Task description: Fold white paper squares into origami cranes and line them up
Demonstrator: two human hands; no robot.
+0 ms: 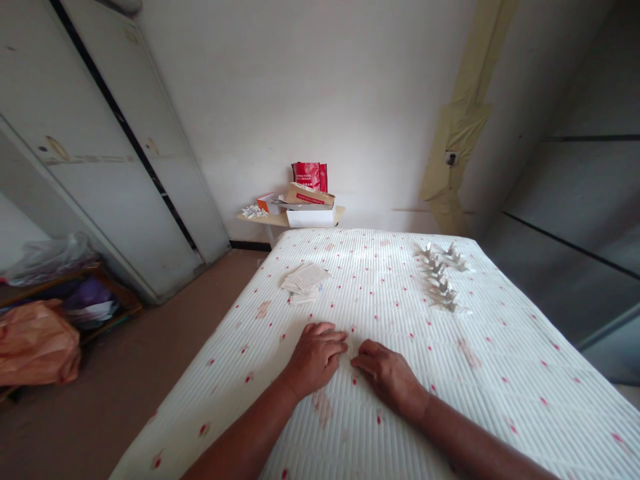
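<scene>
My left hand (318, 357) rests low over the patterned cover, fingers bent and held close together, their tips pointing right. Facing it, my right hand (387, 372) is closed, with thumb and forefinger pinched. A small pale piece of paper (351, 349) shows faintly between the fingertips of both hands; its shape is mostly hidden and blends with the cover. Beyond my left hand lies a loose stack of printed paper pieces (304, 281). Several folded paper shapes (440, 275) with pointed tips stand grouped farther off to the right.
A white ribbed cover with red dots (380, 427) spreads over the wide surface. Behind its far edge, a small table (277, 219) bears a white box (311, 217), a red bag (309, 175) and white folded pieces (254, 211). An orange bag (40, 343) lies at left.
</scene>
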